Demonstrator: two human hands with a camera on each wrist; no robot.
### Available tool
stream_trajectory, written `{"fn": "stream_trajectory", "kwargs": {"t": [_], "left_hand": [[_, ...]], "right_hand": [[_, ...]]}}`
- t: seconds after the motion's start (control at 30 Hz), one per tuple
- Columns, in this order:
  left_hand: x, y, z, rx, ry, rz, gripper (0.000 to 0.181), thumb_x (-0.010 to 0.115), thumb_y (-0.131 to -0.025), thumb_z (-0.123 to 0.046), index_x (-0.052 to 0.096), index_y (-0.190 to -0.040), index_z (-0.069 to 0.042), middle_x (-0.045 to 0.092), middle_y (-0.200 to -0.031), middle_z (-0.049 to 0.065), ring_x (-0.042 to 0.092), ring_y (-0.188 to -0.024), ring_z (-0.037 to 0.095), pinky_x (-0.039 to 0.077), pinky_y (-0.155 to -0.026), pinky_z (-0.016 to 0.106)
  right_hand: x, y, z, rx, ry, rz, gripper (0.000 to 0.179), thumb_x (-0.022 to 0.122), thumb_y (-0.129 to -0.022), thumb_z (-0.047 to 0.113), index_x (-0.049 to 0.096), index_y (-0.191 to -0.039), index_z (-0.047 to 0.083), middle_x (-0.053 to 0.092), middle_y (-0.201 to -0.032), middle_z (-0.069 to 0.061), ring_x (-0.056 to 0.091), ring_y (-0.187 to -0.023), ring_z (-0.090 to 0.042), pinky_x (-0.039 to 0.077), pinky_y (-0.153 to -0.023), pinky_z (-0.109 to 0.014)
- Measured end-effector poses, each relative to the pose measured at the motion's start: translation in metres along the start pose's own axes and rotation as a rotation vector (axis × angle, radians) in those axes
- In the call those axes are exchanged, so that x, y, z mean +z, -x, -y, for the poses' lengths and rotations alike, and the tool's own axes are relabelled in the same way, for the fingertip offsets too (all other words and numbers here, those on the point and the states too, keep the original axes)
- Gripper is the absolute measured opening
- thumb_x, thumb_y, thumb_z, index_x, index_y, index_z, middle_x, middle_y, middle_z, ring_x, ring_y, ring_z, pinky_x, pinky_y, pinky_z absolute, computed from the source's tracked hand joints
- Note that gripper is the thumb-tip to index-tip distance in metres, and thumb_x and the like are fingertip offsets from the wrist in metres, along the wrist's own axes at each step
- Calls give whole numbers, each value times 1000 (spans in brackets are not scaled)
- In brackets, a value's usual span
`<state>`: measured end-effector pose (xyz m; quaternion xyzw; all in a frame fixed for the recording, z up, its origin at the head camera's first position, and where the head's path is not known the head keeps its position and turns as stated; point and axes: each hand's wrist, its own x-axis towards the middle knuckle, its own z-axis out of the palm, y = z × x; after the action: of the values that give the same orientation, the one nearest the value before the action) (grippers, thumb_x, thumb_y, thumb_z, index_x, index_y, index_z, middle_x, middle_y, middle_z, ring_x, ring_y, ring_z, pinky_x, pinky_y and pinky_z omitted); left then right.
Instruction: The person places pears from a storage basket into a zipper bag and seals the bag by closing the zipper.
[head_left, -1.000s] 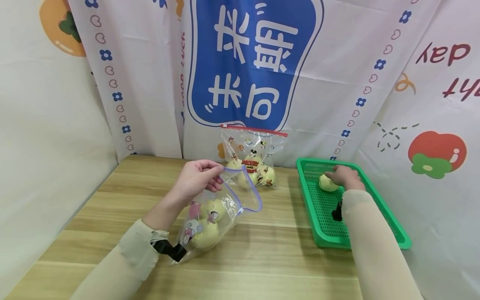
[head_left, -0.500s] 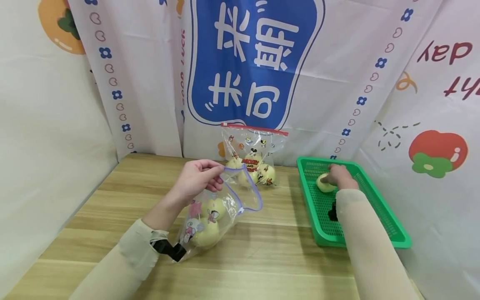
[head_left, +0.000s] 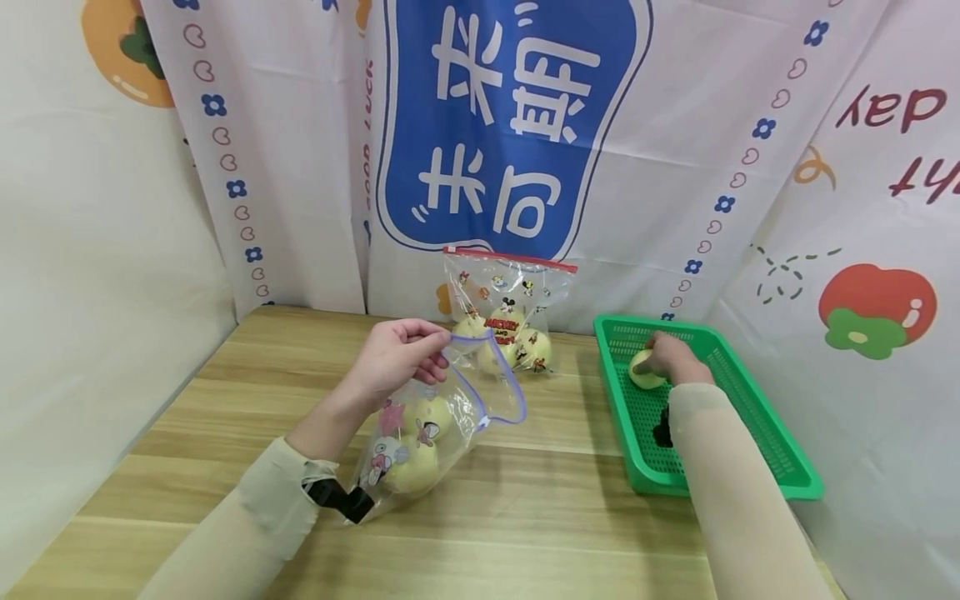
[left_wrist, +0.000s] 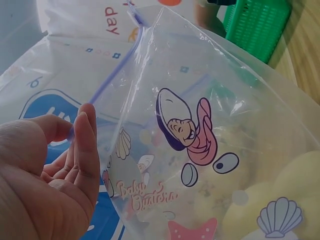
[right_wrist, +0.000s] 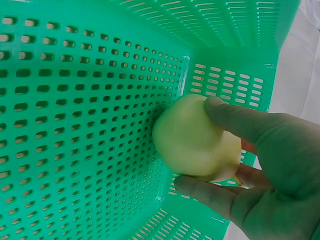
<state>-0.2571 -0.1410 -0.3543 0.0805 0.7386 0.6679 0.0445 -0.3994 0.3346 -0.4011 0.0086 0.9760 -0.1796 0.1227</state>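
Observation:
My left hand pinches the purple rim of a clear zip bag between thumb and fingers. The bag's mouth gapes toward the right, and several pale yellow fruits lie in its lower part. Cartoon prints and a pink starfish show on the plastic in the left wrist view. Over in the green basket, my right hand grips a round, pale yellow, pear-like fruit. Thumb on one side and fingers on the other hold it near the basket's end wall; part of it is hidden by the hand.
A second clear zip bag with a red zip stands upright at the back, against the printed curtain, with several pale yellow fruits in it. The wooden table lies between the held bag and the basket.
In the basket, my right hand and the fruit have shifted slightly left, the fingers now further round the fruit. My left hand and its bag have stayed in place.

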Motion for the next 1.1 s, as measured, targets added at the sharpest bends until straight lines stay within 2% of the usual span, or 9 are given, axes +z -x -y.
{"fn": "stream_trajectory", "kwargs": {"t": [0.07,0.3,0.5,0.63,0.7,0.77,0.87,1.0,1.1], "left_hand": [[1,-1,0,-1,0,2,33,68,-110,-20,71,-130,7,77,-83,2,75,-69,14,66,-66,26],[1,0,-1,-15,7,-4,34,68,-110,-19,70,-132,7,77,-84,2,75,-70,13,66,-67,26],[1,0,-1,-17,17,-2,32,68,-110,-19,71,-131,6,77,-83,2,75,-69,14,66,-66,26],[0,0,0,-12,14,-2,33,68,-110,-19,71,-131,7,77,-83,2,75,-69,14,66,-66,26],[0,-1,1,-10,13,-3,33,68,-110,-19,71,-131,7,77,-82,1,75,-69,14,66,-66,26],[0,-2,2,1,14,2,35,68,-110,-19,70,-131,9,77,-82,1,75,-69,13,66,-66,26],[0,-2,2,11,18,2,35,68,-110,-18,69,-131,11,76,-81,1,75,-68,12,66,-65,25],[0,-3,3,17,22,-4,35,68,-109,-16,69,-130,12,76,-80,1,75,-67,12,66,-64,25],[1,-3,2,16,19,-5,35,68,-109,-17,69,-130,11,76,-80,1,75,-67,13,66,-64,26]], "right_hand": [[0,0,-1,-1,2,3,61,76,-103,24,50,-148,-8,58,-143,-34,59,-121,-45,55,-101,-58],[0,-5,-10,17,-15,44,68,72,-106,27,45,-160,-3,50,-157,-34,54,-132,-49,52,-106,-61],[-2,3,-16,-60,-7,-15,70,72,-105,31,47,-157,-10,54,-150,-38,62,-122,-48,58,-98,-56],[-11,10,-16,-44,-92,-72,77,71,-106,39,42,-160,-9,57,-145,-38,72,-106,-40,63,-87,-48],[-17,13,-15,-33,-162,-101,81,70,-107,43,39,-162,-7,57,-146,-38,74,-104,-39,63,-89,-49],[-23,16,-13,-36,-228,-140,84,70,-107,46,37,-164,-6,55,-149,-37,73,-108,-38,64,-93,-50],[-31,22,-4,-62,-320,-206,88,70,-106,51,37,-165,-5,52,-154,-36,68,-115,-38,64,-94,-44],[-40,33,15,-123,-391,-272,88,71,-104,57,42,-164,0,55,-153,-32,65,-117,-35,62,-82,-26],[-45,44,33,-162,-430,-284,89,72,-102,61,43,-166,5,55,-155,-28,64,-119,-34,60,-77,-18]]}}
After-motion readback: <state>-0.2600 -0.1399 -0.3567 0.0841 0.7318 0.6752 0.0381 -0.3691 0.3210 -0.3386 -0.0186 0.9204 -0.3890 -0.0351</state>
